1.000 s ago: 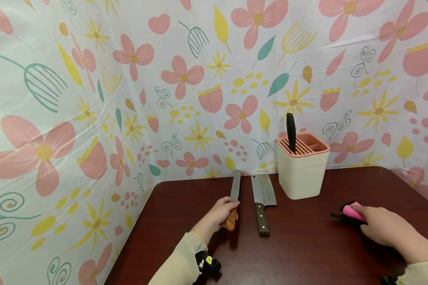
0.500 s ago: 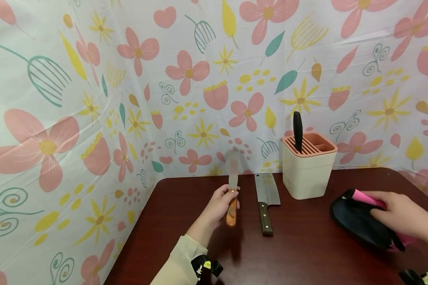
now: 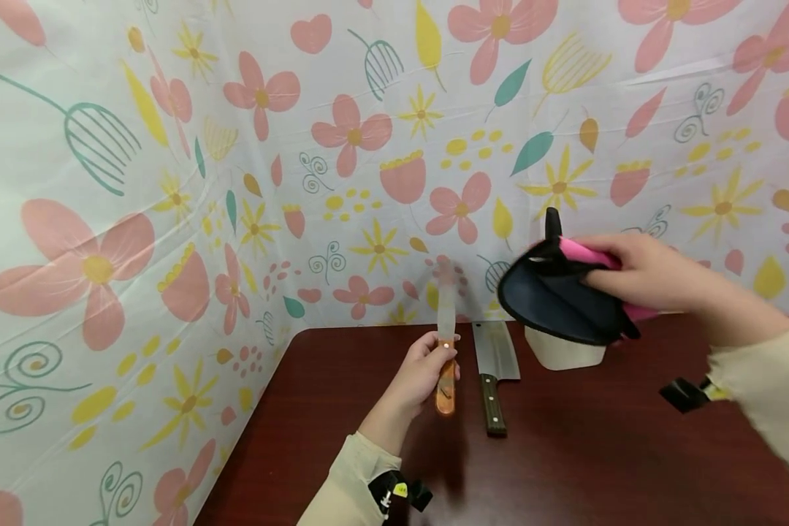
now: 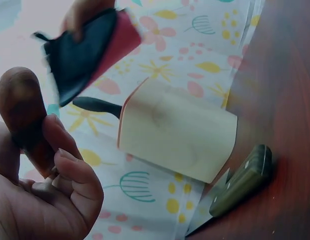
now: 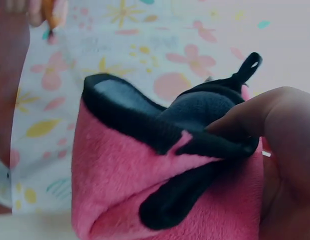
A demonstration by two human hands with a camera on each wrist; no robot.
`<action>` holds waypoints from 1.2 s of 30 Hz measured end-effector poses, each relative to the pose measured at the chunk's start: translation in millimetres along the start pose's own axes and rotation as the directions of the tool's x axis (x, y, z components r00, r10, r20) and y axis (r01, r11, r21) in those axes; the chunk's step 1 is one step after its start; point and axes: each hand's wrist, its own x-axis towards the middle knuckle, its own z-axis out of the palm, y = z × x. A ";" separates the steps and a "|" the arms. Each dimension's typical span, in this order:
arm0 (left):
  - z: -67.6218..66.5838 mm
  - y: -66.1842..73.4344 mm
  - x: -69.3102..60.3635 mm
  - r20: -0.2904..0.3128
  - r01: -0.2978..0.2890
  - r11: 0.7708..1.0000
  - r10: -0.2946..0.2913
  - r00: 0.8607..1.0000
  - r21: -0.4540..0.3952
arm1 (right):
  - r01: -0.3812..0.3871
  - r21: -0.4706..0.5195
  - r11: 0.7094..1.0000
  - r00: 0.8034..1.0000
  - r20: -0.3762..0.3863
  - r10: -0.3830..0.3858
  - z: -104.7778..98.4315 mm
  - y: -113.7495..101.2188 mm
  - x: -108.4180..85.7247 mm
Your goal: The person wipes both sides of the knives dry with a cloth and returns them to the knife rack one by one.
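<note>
My left hand point(image 3: 424, 371) grips the orange-brown wooden handle of a knife point(image 3: 445, 387), its blade pointing up and away above the table. The left wrist view shows the fingers curled round that handle. In my right hand point(image 3: 651, 276) is a folded cleaning cloth point(image 3: 552, 303), pinched between thumb and fingers, with one pink face, one dark grey face and a black edge. A hanging loop of the cloth point(image 5: 160, 150) sticks out in the right wrist view. The cloth is in the air to the right of the knife, apart from the blade.
A cleaver point(image 3: 496, 351) with a dark wooden handle lies flat on the red-brown table point(image 3: 368, 467). The cream knife block point(image 4: 180, 130) stands at the back, mostly behind the cloth in the head view. A black-handled knife point(image 4: 97, 106) sits in it.
My right hand has lifted the cloth off the right side of the table and carried it up and left, before the knife block. The left hand has tilted the knife upward.
</note>
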 end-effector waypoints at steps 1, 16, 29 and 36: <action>1.3 0.2 0.0 0.001 0.000 1.000 0.000 1.000 -0.003 | 0.004 0.021 1.000 1.000 0.017 -0.004 -0.9 -6.0 11.1; 23.5 1.6 -9.6 0.034 0.017 0.999 -0.015 0.999 -0.043 | 0.070 -0.072 0.995 0.996 0.060 -0.065 92.2 -30.8 109.1; 21.1 1.7 -11.6 0.037 -0.003 0.996 0.006 0.999 -0.085 | 0.243 -0.261 0.934 0.965 0.165 -0.205 135.9 -25.2 99.2; 15.8 2.3 -12.8 0.037 -0.002 0.995 0.005 0.999 -0.101 | 0.246 -0.245 0.938 0.949 0.256 -0.182 148.7 -18.4 89.7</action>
